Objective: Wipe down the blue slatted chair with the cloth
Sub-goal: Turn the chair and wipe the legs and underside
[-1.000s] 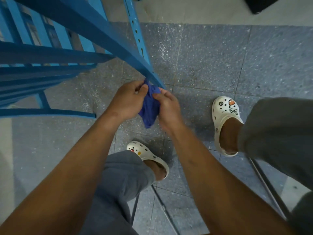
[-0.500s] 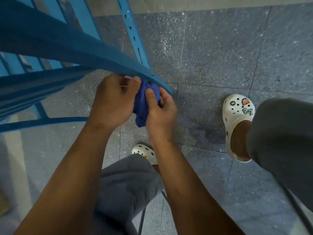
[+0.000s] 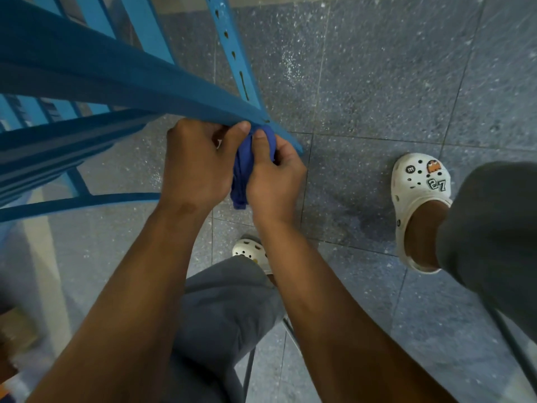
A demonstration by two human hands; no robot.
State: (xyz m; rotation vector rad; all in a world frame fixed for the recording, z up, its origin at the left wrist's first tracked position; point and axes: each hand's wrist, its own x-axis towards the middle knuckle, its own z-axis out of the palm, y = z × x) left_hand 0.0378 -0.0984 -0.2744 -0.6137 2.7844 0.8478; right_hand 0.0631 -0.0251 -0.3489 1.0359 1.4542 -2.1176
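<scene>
Your left hand [image 3: 197, 167] and right hand [image 3: 274, 175] have closed together, both pinching the bunched cloth [image 3: 241, 175] between them, just under the chair [image 3: 116, 80] slat. You're regathering it, likely before the next wipe.

"27" and an "m" charm on the white clog [image 3: 418, 181]

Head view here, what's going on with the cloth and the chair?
A person looks down at both hands bunching a dark blue cloth just under the edge of a blue slatted chair. The left hand and right hand each grip the cloth, which hangs between them. It looks like the cloth is being gathered rather than pressed flat on a slat.
</scene>
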